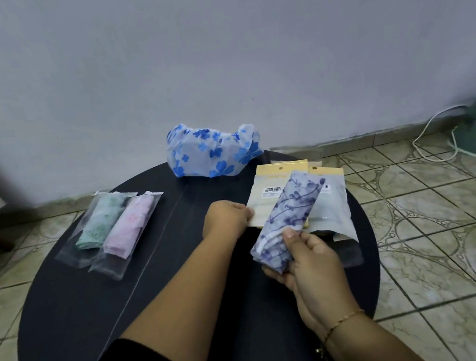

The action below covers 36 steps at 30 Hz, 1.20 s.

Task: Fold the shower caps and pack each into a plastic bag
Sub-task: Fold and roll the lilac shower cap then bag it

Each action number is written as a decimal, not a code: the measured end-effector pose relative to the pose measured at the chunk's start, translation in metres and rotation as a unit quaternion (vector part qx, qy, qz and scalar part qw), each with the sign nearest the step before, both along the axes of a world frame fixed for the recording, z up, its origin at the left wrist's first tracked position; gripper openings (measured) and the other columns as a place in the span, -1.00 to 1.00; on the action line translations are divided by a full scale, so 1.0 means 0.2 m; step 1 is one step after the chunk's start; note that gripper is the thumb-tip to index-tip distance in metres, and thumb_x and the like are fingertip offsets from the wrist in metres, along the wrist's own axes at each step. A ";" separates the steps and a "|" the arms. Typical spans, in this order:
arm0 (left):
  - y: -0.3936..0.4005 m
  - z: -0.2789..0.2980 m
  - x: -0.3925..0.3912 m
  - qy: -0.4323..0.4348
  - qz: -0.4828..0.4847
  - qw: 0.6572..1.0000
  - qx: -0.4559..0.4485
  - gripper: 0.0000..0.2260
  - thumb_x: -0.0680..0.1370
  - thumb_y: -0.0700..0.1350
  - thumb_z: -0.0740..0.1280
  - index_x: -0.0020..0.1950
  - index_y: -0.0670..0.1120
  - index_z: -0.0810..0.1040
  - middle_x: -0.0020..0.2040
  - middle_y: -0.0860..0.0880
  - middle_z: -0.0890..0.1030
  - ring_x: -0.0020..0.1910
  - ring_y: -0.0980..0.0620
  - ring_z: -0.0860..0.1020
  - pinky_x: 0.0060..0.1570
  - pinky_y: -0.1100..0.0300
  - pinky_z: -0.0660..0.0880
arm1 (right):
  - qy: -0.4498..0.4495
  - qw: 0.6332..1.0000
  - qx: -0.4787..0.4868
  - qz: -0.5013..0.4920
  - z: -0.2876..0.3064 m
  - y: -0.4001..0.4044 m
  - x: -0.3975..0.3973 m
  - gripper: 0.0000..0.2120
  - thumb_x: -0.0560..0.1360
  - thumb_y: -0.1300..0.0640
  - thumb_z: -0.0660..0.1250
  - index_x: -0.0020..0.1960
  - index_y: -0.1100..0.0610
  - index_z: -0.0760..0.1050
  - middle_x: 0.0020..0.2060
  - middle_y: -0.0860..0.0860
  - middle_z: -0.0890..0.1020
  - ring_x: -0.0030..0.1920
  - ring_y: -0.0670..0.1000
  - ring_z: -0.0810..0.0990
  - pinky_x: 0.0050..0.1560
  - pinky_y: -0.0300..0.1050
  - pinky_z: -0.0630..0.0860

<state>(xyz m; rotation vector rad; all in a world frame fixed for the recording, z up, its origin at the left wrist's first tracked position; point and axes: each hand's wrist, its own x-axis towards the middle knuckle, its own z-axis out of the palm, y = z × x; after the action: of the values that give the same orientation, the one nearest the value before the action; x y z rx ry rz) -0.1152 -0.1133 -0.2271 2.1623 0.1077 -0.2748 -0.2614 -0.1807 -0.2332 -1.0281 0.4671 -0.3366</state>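
With the folded cap [288,223] grasped in the right hand [311,265], the left hand [228,217] pinches an empty bag [265,199] beside it; bagging likely needs its mouth opened.

On my table [63,296], two packed bags [112,231] lie left, empty bags [323,208] right (overlapping), an unfolded cap [211,150] behind them.

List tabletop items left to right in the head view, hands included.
Packed green cap → packed pink cap → left hand → folded purple cap held by right hand → empty bags.
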 end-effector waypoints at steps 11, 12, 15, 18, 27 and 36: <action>0.53 -0.03 -0.22 -0.093 0.032 0.991 0.087 -0.91 0.43 0.01 0.43 -0.24 0.06 0.59 -0.21 0.12 0.63 -0.16 0.09 0.58 -0.08 0.12 0.53 | -0.014 0.999 -0.016 0.025 0.02 0.03 0.00 -0.88 0.57 0.14 0.23 -0.02 0.17 0.51 -0.07 0.12 0.66 -0.06 0.13 0.65 -0.29 -0.05 0.60; 0.58 -0.03 -0.26 -0.099 0.026 0.988 0.116 -0.92 0.45 0.02 0.42 -0.21 0.07 0.58 -0.20 0.14 0.62 -0.15 0.10 0.57 -0.10 0.14 0.51 | -0.019 0.999 -0.029 0.032 0.02 0.04 0.01 -0.89 0.57 0.14 0.23 -0.05 0.16 0.51 -0.07 0.11 0.66 -0.06 0.13 0.65 -0.29 -0.05 0.60; 0.71 -0.04 -0.36 -0.152 -0.016 0.967 0.204 -0.96 0.48 0.04 0.37 -0.15 0.12 0.57 -0.16 0.17 0.57 -0.09 0.13 0.52 -0.15 0.18 0.40 | -0.025 0.993 -0.102 0.047 0.02 0.09 0.05 -0.85 0.55 0.09 0.27 -0.13 0.10 0.55 -0.10 0.09 0.68 -0.03 0.14 0.65 -0.08 0.09 0.60; 0.78 -0.06 -0.42 -0.268 -0.088 0.932 0.228 -0.98 0.49 -0.05 0.38 -0.14 0.07 0.58 -0.12 0.14 0.51 -0.08 0.13 0.43 -0.12 0.23 0.35 | -0.028 0.983 -0.172 0.065 0.01 0.17 0.08 -0.86 0.54 0.06 0.29 -0.12 0.08 0.57 -0.13 0.05 0.70 -0.02 0.10 0.65 0.14 0.17 0.52; 0.88 -0.07 -0.51 -0.220 -0.124 0.960 0.123 -0.84 0.50 -0.13 0.32 -0.20 0.08 0.40 -0.13 0.24 0.63 -0.15 0.24 0.56 -0.11 0.23 0.49 | 0.009 0.979 -0.165 0.118 -0.03 0.35 0.18 -0.87 0.58 0.04 0.22 -0.06 0.08 0.49 -0.06 0.09 0.67 0.01 0.10 0.64 0.16 0.18 0.51; 0.83 0.00 -0.50 -0.100 -0.028 0.987 0.121 -0.70 0.36 0.10 0.50 0.06 0.13 0.59 -0.22 0.20 0.62 -0.08 0.25 0.56 -0.04 0.27 0.44 | 0.027 0.989 0.011 0.144 0.02 0.33 0.21 -0.80 0.63 0.15 0.10 0.19 0.17 0.41 0.07 0.16 0.61 -0.02 0.06 0.62 -0.17 -0.15 0.57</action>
<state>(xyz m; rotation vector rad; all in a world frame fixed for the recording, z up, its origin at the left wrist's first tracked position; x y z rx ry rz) -0.2159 0.0535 -0.2270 2.4244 -0.0355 -0.0784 -0.2190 -0.1141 -0.2300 -1.0687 0.3632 -0.0451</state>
